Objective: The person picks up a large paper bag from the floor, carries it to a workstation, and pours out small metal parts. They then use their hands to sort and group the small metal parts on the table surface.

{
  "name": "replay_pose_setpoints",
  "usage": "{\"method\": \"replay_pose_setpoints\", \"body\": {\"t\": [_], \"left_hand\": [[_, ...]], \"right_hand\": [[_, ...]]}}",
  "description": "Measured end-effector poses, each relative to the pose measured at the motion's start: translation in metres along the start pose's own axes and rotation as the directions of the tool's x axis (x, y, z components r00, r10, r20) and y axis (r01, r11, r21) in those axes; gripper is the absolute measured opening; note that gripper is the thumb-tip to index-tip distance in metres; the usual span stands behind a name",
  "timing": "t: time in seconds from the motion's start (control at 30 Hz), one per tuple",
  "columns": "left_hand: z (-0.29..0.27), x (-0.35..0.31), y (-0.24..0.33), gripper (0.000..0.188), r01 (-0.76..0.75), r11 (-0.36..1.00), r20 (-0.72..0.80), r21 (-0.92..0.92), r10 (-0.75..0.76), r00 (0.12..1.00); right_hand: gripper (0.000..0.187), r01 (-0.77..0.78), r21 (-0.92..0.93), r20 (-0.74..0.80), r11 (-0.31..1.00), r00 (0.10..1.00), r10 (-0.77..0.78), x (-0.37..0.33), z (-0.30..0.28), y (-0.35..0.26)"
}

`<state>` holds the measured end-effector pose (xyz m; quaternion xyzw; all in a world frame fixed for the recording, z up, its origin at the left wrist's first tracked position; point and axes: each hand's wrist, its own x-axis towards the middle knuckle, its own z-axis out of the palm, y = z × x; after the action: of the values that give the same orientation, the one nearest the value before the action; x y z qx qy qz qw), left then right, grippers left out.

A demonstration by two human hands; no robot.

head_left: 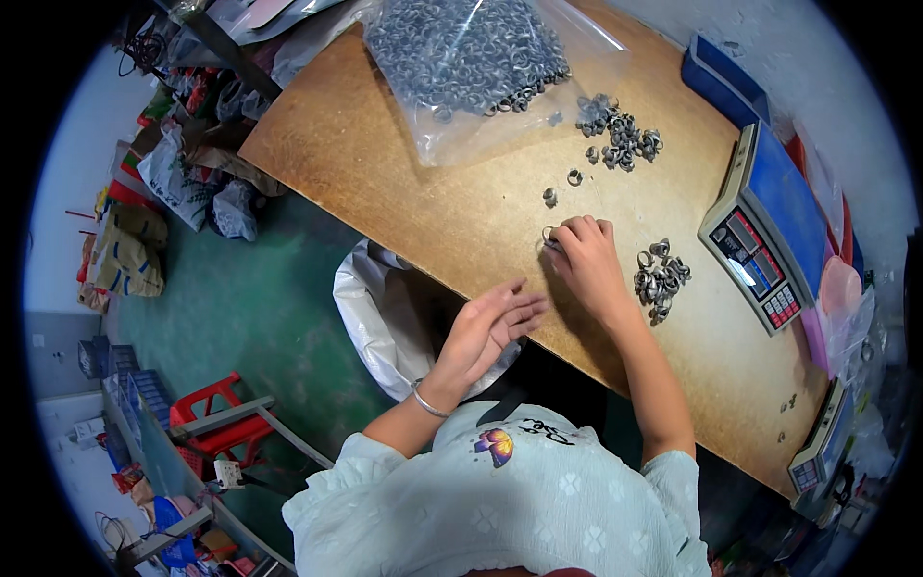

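Observation:
Dark grey metal rings lie loose on the wooden table [385,183]. My right hand [586,260] is over the table with its fingers closed on one ring [548,234], which shows partly at the fingertips. My left hand [486,332] hovers at the table's near edge, fingers stretched out and holding nothing. To the right of my right wrist sits a small pile of rings [661,281]. Two single rings [575,177] lie just beyond my right hand. Farther off is a larger loose heap of rings [625,142], beside a clear plastic bag [471,58] full of them.
A blue-topped digital scale [760,240] stands at the right, near a blue tray [723,82]. A second scale [817,447] is at the lower right corner. Below the table edge hangs an open white sack [370,317]. A red stool [216,413] stands on the green floor.

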<state>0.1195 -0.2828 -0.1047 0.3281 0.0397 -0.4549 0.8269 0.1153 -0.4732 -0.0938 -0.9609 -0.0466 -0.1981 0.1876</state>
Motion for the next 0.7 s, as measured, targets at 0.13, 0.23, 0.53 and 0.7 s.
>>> {"method": "replay_pose_setpoints", "body": {"t": [0.13, 0.23, 0.53, 0.7], "left_hand": [[0.000, 0.018, -0.003, 0.037, -0.047, 0.980, -0.018, -0.195, 0.045, 0.999], [0.005, 0.027, -0.002, 0.034, -0.132, 0.991, -0.106, 0.035, 0.135, 0.985], [0.017, 0.066, -0.003, 0.036, -0.375, -0.339, 0.495, 0.863, 0.420, 0.760], [0.001, 0.048, 0.011, 0.018, -0.017, 0.971, 0.052, 0.238, 0.005, 0.999]], "right_hand": [[0.018, 0.076, 0.228, 0.095, 0.971, 0.990, -0.100, -0.005, -0.005, -0.020], [0.017, 0.000, 0.283, -0.012, 0.959, 1.000, 0.003, -0.010, -0.008, -0.016], [0.013, -0.331, 0.530, -0.088, 0.781, 0.894, 0.439, -0.023, -0.029, 0.008], [0.012, -0.162, 0.413, -0.124, 0.896, 0.965, 0.232, -0.032, -0.030, -0.015]]}}
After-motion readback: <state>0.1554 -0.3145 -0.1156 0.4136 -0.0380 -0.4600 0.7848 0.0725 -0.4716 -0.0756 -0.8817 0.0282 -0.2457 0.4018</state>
